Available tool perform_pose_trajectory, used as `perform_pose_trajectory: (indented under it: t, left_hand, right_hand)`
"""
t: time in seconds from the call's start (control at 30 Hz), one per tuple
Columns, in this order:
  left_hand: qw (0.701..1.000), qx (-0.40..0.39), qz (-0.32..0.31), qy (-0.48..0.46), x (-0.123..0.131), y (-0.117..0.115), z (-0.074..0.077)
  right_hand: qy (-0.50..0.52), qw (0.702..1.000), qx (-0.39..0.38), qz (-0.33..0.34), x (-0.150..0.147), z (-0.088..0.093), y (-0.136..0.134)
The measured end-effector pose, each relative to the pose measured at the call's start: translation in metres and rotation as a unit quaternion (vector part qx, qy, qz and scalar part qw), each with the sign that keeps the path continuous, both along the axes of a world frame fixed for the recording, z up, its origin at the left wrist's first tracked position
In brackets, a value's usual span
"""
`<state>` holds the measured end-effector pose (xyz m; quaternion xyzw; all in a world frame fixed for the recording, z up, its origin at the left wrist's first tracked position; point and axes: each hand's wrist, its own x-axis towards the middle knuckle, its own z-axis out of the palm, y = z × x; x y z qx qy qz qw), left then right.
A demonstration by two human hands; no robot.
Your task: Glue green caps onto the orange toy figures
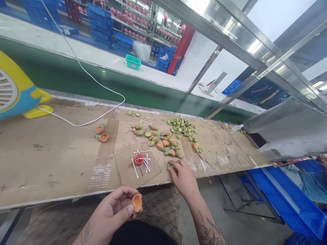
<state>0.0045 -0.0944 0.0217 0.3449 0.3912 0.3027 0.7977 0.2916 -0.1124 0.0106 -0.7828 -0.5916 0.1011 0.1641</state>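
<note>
Holding one orange cup (137, 203), the left hand (120, 207) has a narrow grip, thumb against the cup's near side and fingers curled behind. The cup is in front of the body, just off the near edge of the bench (63, 156) and clear of its top. Its hollow faces up toward the wearer; the oval mouth's long axis runs nearly upright in the view, pointing from the body toward the bench.

The right hand (182, 175) rests at the bench edge, thumb and forefinger close together on one green piece (170, 165); the fingers cover most of it, so it is probably a disc, though its direction is hard to tell.

Between the hands and farther in lies one cardboard square (122, 166), with one red pot (139, 159) on it. About five swabs (135, 168) lie around and across the pot; two more lie crossed near the back. Two figures (102, 137) stand apart to the left, their orange hollows open. Right of the pot sits a cluster of roughly a dozen or more painted pieces (166, 143), overlapping, beside one heap of green discs (180, 126) too tangled to count. Two more discs lie at the back. One fan (22, 90) stands far left, with one white cable (84, 70).
</note>
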Motion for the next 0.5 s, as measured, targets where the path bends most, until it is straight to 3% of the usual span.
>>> perform_pose_trajectory:
  t: [0.27, 0.5]
  left_hand:
    - [0.999, -0.035, -0.008, -0.037, 0.004, 0.0, 0.005]
    - [0.995, -0.079, -0.052, -0.014, 0.003, 0.008, 0.01]
  right_hand:
    - [0.002, 0.998, 0.041, 0.043, 0.009, -0.001, -0.025]
    - [0.023, 0.998, 0.039, 0.044, 0.012, 0.008, -0.016]
